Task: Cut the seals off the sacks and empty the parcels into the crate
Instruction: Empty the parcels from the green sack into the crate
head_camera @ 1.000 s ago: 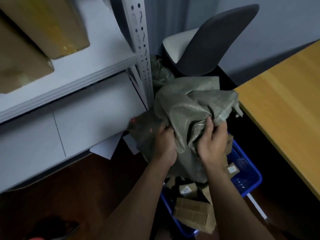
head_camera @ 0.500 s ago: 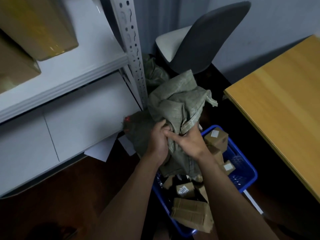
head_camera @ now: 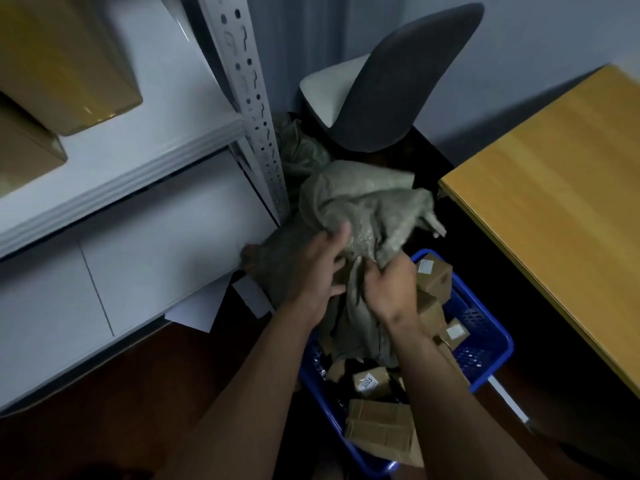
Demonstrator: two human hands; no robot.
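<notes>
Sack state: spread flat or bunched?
Bunched. The sack is crumpled into folds over the crate, and the right hand grips a wad of it.

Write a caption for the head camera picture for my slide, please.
A left hand touches and a right hand grips a crumpled sack over a blue crate of brown parcels.
</notes>
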